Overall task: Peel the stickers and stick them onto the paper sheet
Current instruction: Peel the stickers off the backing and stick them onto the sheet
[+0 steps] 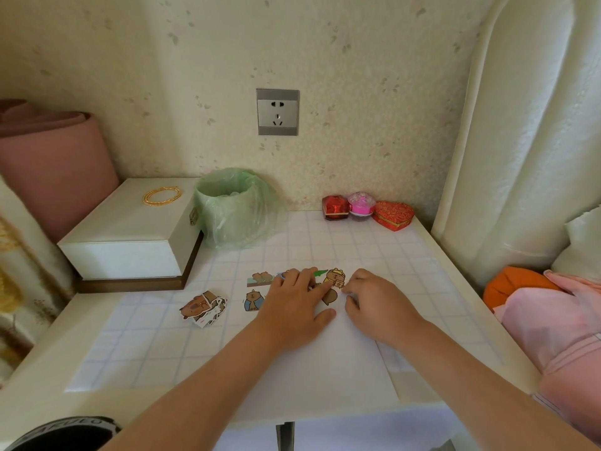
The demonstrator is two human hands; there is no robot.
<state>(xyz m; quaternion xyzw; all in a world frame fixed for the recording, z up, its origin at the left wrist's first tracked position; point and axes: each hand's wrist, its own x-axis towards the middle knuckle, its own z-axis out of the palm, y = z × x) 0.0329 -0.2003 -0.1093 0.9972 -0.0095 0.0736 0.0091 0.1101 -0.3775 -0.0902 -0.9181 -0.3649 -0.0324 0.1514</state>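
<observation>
The paper lies on the grid mat near the table's front edge; at its far end sits a yellow sticker, with a brown sticker just below it and a green one at its upper left; further left on the sheet are a blue sticker and a brown pair; the left hand lies flat on the paper, fingers straight and spread, the forefinger pressing the yellow sticker's left side; the right hand rests just right of that sticker, fingers curled, their tips at its edge, though I cannot tell if they pinch it; a loose pile of stickers lies on the mat left of the sheet; behind stand a white box with a gold chain on top, a green bag, and by the wall a red box, a pink box and a heart box; a socket is on the wall above
</observation>
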